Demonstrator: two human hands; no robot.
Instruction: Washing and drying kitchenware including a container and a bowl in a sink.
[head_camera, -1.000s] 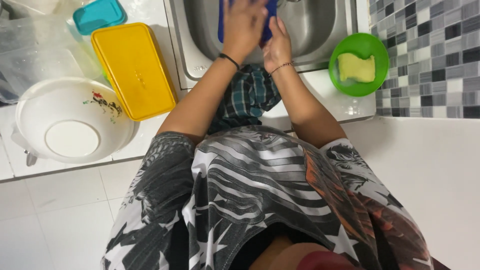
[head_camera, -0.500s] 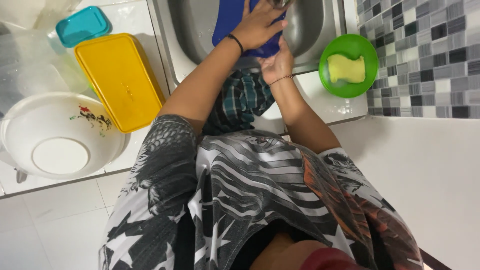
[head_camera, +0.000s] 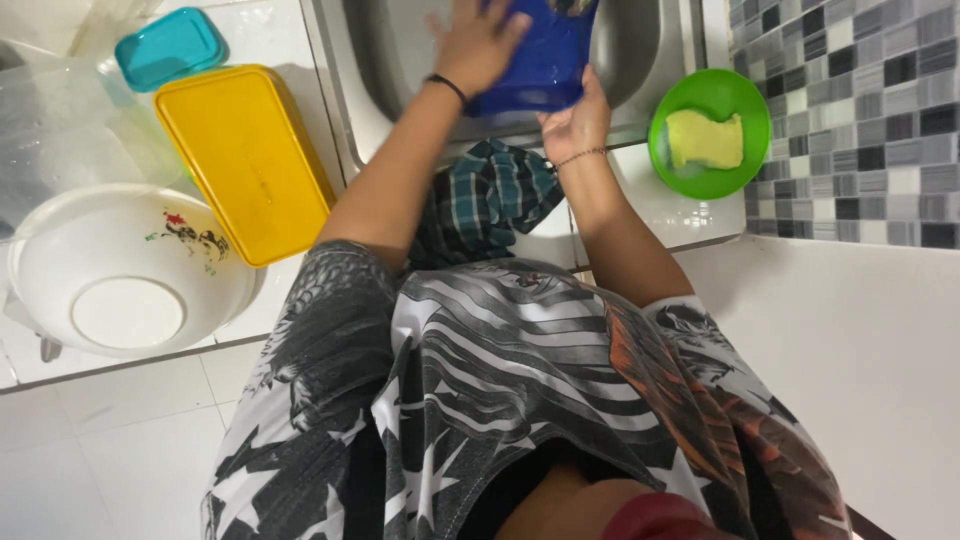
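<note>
A blue plastic container (head_camera: 545, 55) is over the steel sink (head_camera: 385, 60). My left hand (head_camera: 480, 40) lies flat on its left side, fingers spread. From below, my right hand (head_camera: 575, 120) grips its lower right edge. A dark band sits on my left wrist and a thin bracelet on my right. The container's top runs out of the frame.
A yellow lid (head_camera: 240, 160) and a teal lid (head_camera: 170, 45) lie on the counter left of the sink, with an upturned white bowl (head_camera: 125, 270) nearer me. A green bowl (head_camera: 740, 170) holding a yellow sponge (head_camera: 705, 140) stands right of the sink. A checked cloth (head_camera: 485, 200) hangs at the sink's front.
The view has shifted, so the sink and counter sit lower in the frame. My left hand slid left across the blue container while my right hand kept hold of its lower edge.
</note>
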